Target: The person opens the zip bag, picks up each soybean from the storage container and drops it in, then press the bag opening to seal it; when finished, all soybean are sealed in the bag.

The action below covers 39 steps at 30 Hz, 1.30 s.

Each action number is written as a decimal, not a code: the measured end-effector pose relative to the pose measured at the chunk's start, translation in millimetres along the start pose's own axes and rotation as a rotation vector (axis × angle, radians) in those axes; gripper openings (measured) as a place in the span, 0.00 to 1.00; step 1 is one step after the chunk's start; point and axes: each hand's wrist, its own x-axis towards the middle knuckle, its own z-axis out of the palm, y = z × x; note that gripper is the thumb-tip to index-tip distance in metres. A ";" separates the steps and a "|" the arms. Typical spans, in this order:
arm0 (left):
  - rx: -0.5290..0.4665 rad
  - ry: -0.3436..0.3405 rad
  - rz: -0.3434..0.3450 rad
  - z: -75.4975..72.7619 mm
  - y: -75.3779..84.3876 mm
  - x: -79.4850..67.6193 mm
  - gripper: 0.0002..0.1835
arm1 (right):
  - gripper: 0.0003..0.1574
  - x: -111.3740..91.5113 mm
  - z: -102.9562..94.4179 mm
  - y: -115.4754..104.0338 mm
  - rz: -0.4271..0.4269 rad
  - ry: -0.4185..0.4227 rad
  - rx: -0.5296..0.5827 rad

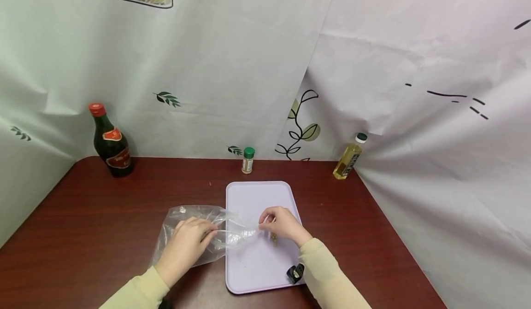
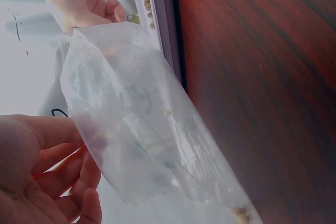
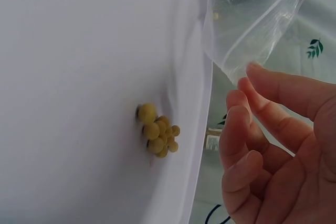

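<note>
A clear zip-top plastic bag (image 1: 201,211) stretches between the two hands, partly over a pale purple tray (image 1: 253,272). The left hand (image 1: 186,244) pinches the bag's edge between thumb and fingers. At one corner near the zip strip, the right hand (image 1: 284,224) holds the bag with thumb and index fingertips; its other fingers curl loosely. Small yellowish-brown balls (image 3: 157,132) sit clustered on the tray beneath the right hand. In the left wrist view, a few similar balls (image 2: 240,215) show at the bag's lower end.
On the dark red table (image 1: 166,180), a dark bottle with a red cap (image 1: 112,143) stands back left. A green-capped shaker (image 1: 247,161) is behind the tray, and an oil bottle (image 1: 348,159) back right. A small black object (image 1: 295,273) shows beside the right sleeve.
</note>
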 end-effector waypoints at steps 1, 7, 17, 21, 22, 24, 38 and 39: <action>0.000 0.001 0.000 0.1 0.0 0.1 0.06 | 0.04 -0.1 -0.5 0.8 0.001 0.006 -0.003; -0.003 0.001 0.003 0.1 0.0 0.7 0.05 | 0.04 -1.2 -4.3 7.1 0.018 0.025 0.009; -0.001 -0.019 -0.014 -0.4 -0.5 0.1 0.06 | 0.06 -2.1 -6.8 21.1 0.064 0.047 0.002; -0.002 -0.019 -0.019 -0.2 -0.5 0.1 0.06 | 0.05 -0.4 -5.8 27.7 0.082 0.045 -0.014; -0.003 -0.020 -0.020 -0.2 -0.4 0.2 0.06 | 0.05 0.0 -5.4 29.3 0.084 0.047 -0.020; -0.004 -0.022 -0.024 -0.1 -0.1 0.5 0.06 | 0.05 0.7 -4.9 31.6 0.092 0.048 -0.023; -0.003 -0.011 -0.011 1.1 -1.0 -0.7 0.06 | 0.05 8.0 -2.2 39.3 0.117 0.014 -0.023; -0.003 -0.009 -0.008 1.3 -1.2 -0.7 0.06 | 0.05 8.2 -2.1 39.4 0.120 0.013 -0.024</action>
